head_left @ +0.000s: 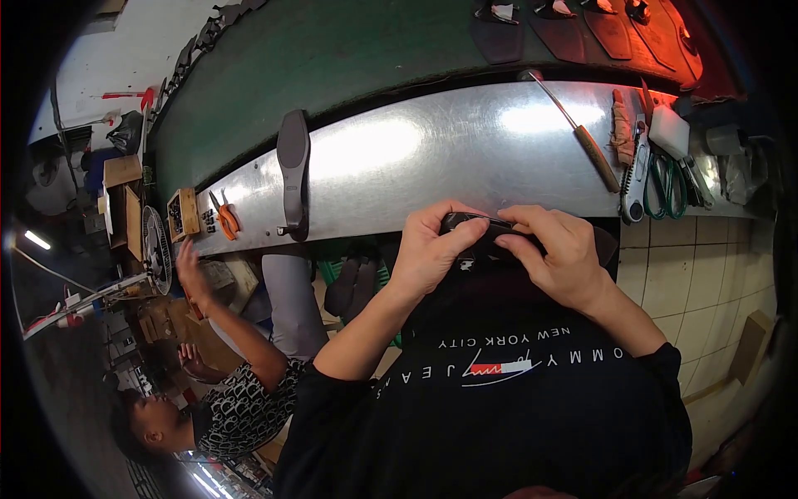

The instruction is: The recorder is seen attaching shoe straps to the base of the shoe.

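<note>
Black shoe part [495, 226] was gripped by left hand [432, 249] and right hand [561, 249]; step appeared to be two-handed adjustment; next move likely required steady pressure.

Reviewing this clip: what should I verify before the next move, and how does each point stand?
1. Left hand gripping the dark piece: ok.
2. Right hand on the same piece: ok, thumb and fingers close around it.
3. Wooden-handled awl away from both hands: ok, it lies further up the metal bench.
4. Utility knife blade retracted: cannot tell.
5. Co-worker's hands clear of the person's: ok, well to the left.
6. Lone sole wholly on metal: not ok, its far end overlaps the green surface.
</note>
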A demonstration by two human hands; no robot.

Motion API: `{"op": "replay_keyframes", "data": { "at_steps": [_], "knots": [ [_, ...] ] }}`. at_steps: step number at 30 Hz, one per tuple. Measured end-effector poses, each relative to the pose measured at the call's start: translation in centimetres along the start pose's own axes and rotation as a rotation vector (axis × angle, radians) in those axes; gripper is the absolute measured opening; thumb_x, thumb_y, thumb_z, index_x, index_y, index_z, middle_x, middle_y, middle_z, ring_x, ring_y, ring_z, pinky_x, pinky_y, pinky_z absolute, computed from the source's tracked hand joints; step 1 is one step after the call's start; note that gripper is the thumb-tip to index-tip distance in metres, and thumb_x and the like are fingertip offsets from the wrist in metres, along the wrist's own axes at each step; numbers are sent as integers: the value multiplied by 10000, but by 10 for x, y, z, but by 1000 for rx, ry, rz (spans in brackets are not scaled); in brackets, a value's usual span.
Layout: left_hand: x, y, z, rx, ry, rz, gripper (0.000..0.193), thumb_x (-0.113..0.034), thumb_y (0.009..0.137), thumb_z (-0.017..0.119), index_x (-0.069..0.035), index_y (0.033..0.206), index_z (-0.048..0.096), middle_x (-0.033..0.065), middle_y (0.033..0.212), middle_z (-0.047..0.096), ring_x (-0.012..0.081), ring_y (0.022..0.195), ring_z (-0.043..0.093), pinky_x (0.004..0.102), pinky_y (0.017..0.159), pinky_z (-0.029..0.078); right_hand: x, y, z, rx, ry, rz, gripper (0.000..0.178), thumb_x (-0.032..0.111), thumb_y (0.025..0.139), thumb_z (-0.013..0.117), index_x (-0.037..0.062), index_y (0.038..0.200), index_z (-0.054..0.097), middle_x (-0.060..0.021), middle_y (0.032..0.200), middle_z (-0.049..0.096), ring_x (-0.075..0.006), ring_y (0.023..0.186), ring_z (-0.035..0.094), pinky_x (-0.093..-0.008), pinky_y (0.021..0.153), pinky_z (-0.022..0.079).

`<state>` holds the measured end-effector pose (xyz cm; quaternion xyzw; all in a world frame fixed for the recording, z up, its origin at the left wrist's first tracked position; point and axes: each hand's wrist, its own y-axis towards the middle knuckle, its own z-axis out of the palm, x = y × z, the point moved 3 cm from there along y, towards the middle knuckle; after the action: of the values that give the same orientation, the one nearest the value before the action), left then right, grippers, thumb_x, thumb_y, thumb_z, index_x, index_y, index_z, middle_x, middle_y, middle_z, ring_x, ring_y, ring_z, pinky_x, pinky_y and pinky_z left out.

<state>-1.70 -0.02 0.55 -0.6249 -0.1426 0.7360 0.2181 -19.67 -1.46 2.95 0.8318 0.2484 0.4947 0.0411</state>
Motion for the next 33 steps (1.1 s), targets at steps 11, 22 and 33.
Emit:
{"op": "replay_keyframes", "data": {
  "at_steps": [11,22,33],
  "knots": [
    [0,-1,1,57,124,70,94,-99,877,622,-22,923,650,-36,711,573,18,628,481,177,554,379,-12,-1,4,43,335,288,95,36,760,712,-1,830,661,-76,706,661,-140,634,629,-260,563,470],
    [-39,-27,-25,-118,21,363,127,-74,859,639,9,954,638,29,781,625,55,606,532,194,531,433,15,55,-26,242,-55,-98,199,264,775,723,78,743,660,-60,758,657,-238,746,631,-390,816,436],
    [39,7,-61,-276,-704,-43,382,-212,922,553,-40,1257,494,107,1216,573,246,1113,574,377,829,538,-99,39,-17,-307,-643,170,265,68,789,647,21,1050,643,-129,882,571,-299,821,540,-436,763,438]
  ]
}}
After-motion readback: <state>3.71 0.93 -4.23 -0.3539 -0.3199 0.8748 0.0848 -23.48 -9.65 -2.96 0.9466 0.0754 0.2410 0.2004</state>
